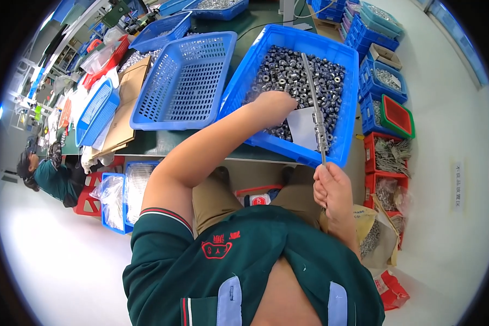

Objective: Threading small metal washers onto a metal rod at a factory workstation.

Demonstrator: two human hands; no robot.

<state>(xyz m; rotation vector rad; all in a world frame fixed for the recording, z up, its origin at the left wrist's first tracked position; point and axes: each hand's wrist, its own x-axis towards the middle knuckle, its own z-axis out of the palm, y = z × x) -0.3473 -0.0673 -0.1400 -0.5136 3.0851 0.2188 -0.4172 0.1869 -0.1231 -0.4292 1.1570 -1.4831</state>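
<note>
1. The right hand [333, 187] is closing in a fist around the lower end of a thin metal rod [315, 106], holding it nearly upright so it is leaning out over the blue bin [339, 60]. A few ring-shaped parts [320, 133] are sitting threaded on the rod just above the bin's near rim.
2. The rod is looking stiff and smooth, likely slippery; a firm grip low on the shaft, as shown, is probably steadying it best.
3. The left hand [277, 103] is reaching into the bin, fingers curling down among the loose metal rings [288, 70]; whether it is pinching one I cannot tell.
4. The rings are appearing small, dark grey with bright bores, hard and probably heavy in bulk yet light singly; pinching one by its outer edge would suit.
5. A white card [301, 127] is lying on the pile beside that hand.
6. Farther off, an empty blue mesh basket [187, 81] is resting on the green surface [157, 142].
</note>
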